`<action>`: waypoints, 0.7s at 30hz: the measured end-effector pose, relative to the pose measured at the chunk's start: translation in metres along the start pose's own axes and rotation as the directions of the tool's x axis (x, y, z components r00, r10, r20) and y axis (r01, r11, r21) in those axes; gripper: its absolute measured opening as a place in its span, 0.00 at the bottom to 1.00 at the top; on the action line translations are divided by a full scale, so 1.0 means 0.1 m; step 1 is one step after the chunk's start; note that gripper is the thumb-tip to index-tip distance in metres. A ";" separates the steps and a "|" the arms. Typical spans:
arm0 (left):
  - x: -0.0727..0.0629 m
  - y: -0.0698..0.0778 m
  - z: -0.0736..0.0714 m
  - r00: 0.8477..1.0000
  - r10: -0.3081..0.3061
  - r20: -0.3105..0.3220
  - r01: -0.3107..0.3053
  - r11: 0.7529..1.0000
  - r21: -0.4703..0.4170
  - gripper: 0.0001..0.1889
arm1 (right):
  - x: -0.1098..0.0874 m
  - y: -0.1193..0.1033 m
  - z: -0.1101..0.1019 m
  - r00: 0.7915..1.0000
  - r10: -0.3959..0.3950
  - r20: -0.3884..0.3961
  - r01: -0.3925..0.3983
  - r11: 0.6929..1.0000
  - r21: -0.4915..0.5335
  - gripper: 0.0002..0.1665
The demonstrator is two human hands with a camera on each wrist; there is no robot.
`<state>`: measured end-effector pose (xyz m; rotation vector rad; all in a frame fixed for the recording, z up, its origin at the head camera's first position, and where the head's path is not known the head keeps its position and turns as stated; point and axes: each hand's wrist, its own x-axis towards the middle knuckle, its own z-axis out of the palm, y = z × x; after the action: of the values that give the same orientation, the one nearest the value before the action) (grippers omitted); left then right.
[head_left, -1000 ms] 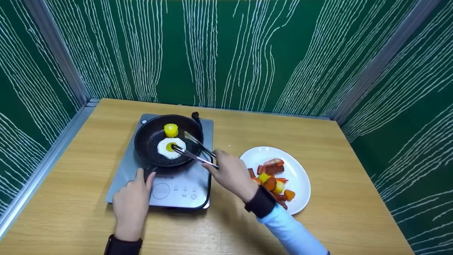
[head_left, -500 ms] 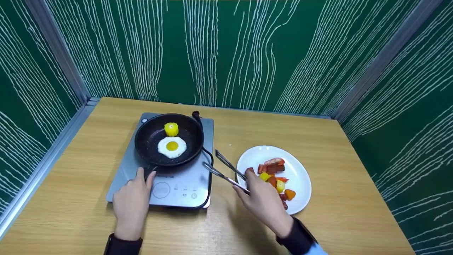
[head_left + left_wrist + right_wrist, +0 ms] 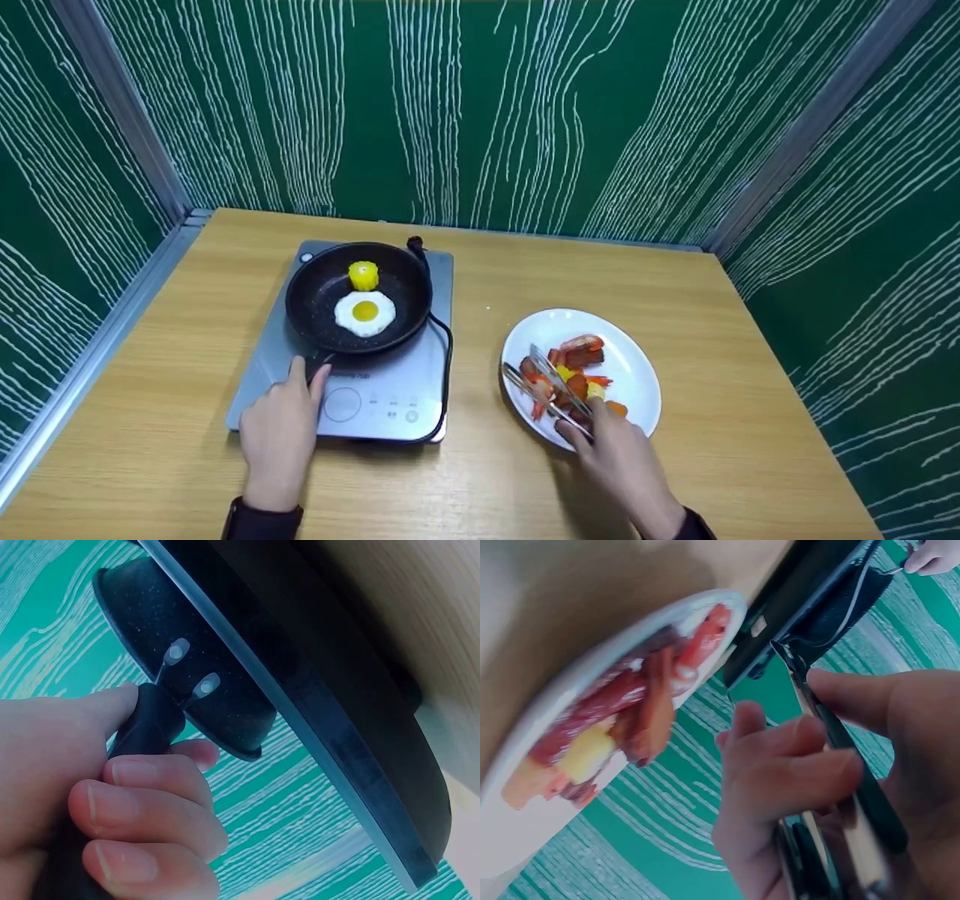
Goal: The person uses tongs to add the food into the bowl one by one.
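Observation:
My left hand grips the black handle of a frying pan, fingers wrapped round it in the left wrist view. Inside the pan lie a fried egg and a yellow corn piece. With my right hand I hold metal tongs with dark grips. Their spread tips reach over the left side of a white plate, on either side of a shrimp. More food shares the plate: another shrimp, brown meat strips, corn and orange chunks. My hand partly covers the plate's near edge.
Beneath the pan is a silver induction cooker with touch controls. Its black cord runs down the right edge. Green walls with white streaks enclose the wooden table at the back and sides.
My right hand has moved the tongs away from the fried egg, right and down to the plate. Egg and corn stay in the pan; my left hand keeps its place on the handle.

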<state>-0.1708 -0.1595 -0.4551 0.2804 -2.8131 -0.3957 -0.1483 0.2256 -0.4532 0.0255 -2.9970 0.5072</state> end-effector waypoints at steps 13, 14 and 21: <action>-0.02 0.00 0.04 0.992 0.034 -0.122 -0.033 0.999 0.007 0.23 | -0.11 0.08 -0.03 0.993 0.090 0.081 -0.080 0.990 -0.119 0.24; -0.02 0.00 0.04 0.992 0.034 -0.123 -0.033 0.999 0.009 0.23 | -0.10 0.07 -0.03 0.992 0.090 0.086 -0.078 0.988 -0.134 0.24; -0.01 0.00 0.02 0.999 -0.002 -0.040 0.002 1.000 -0.002 0.26 | -0.08 0.03 -0.03 0.979 0.134 0.155 -0.109 0.981 -0.161 0.25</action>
<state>-0.1709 -0.1590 -0.4576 0.2871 -2.7732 -0.3882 -0.1398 0.2299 -0.4522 -0.1358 -3.2063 0.2992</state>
